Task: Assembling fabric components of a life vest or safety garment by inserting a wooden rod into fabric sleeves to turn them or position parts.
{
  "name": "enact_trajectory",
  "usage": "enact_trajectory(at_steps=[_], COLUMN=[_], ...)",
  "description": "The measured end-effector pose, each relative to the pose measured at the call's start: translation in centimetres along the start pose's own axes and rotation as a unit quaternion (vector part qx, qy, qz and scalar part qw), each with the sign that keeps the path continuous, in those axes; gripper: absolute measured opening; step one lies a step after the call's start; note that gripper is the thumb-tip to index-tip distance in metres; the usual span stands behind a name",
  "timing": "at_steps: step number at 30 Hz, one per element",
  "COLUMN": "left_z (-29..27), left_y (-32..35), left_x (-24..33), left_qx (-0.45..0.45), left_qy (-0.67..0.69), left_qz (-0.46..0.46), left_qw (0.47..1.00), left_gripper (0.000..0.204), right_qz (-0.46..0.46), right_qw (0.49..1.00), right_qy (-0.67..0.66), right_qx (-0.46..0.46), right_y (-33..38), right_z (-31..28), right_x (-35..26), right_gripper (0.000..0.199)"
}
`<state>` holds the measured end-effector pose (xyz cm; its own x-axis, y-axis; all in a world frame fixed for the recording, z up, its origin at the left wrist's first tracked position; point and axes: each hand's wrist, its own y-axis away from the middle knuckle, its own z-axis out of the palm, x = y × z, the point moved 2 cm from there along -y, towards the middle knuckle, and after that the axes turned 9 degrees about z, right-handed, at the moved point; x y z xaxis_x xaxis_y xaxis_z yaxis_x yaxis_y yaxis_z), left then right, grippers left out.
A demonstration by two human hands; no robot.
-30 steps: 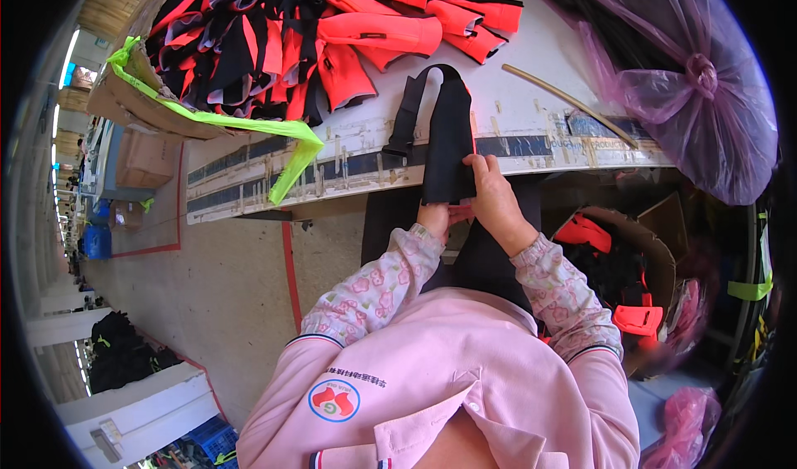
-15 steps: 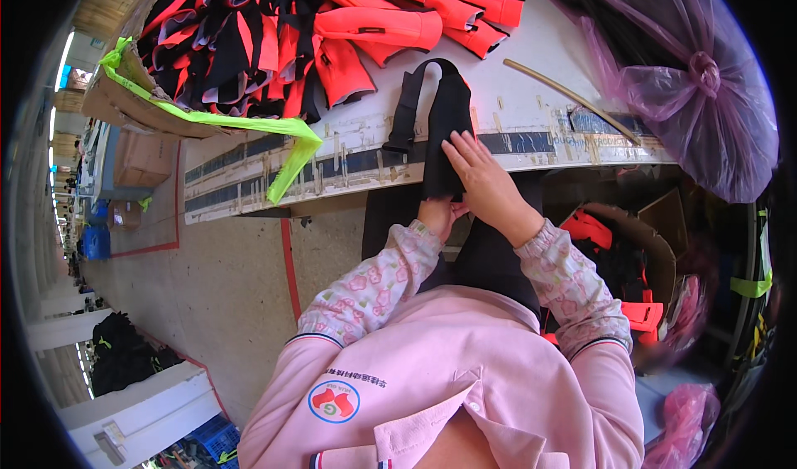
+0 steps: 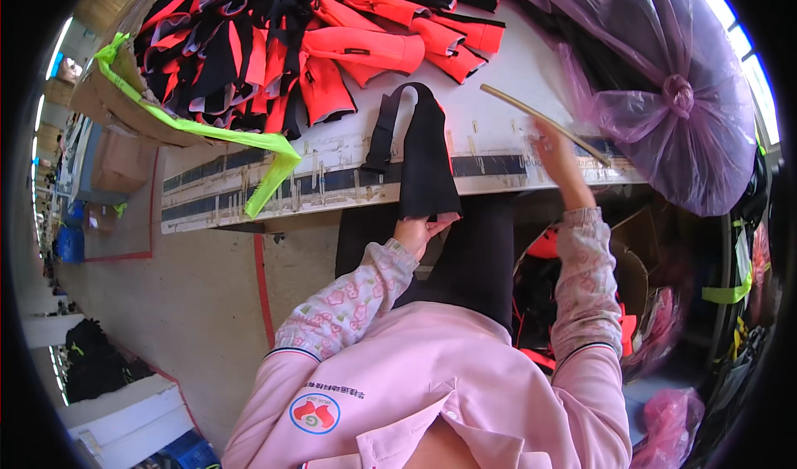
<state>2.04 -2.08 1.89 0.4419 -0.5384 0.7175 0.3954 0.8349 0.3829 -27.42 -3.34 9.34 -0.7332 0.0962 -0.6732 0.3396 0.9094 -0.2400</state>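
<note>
Left hand (image 3: 419, 230) pinches black fabric piece's (image 3: 425, 158) near end — long axis runs away across worktop (image 3: 498, 129); right hand (image 3: 554, 149) touches stick (image 3: 544, 123), grip unclear.

Right hand (image 3: 554, 155) motion-blurred, fingers indistinct. Left hand (image 3: 419, 232) fingertips hidden behind black fabric piece (image 3: 425, 162). Purple bag (image 3: 664, 95) contents unclear. Garment pile (image 3: 290, 37) cut off by top edge.
</note>
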Motion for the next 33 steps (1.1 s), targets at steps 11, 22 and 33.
enact_trajectory(at_steps=[11, 22, 33], left_z=[-1.4, -0.1, 0.7], left_y=[-0.8, 0.2, 0.4], left_x=[-2.0, -0.6, -1.1], left_qx=[-0.035, -0.032, -0.008], left_qy=[0.005, -0.028, -0.057], left_qz=[-0.002, 0.014, 0.09], left_qw=[0.999, 0.999, 0.994], left_gripper=[0.028, 0.032, 0.023], right_qz=[0.019, 0.369, 0.341], right_qw=[0.906, 0.818, 0.867], right_qy=[0.424, -0.201, -0.129], right_qx=[0.011, -0.393, -0.34], right_y=[2.9, 23.3, 23.5], right_z=[-5.0, -7.7, -1.4], right_x=[7.8, -6.8, -9.7], right_gripper=[0.013, 0.015, 0.021])
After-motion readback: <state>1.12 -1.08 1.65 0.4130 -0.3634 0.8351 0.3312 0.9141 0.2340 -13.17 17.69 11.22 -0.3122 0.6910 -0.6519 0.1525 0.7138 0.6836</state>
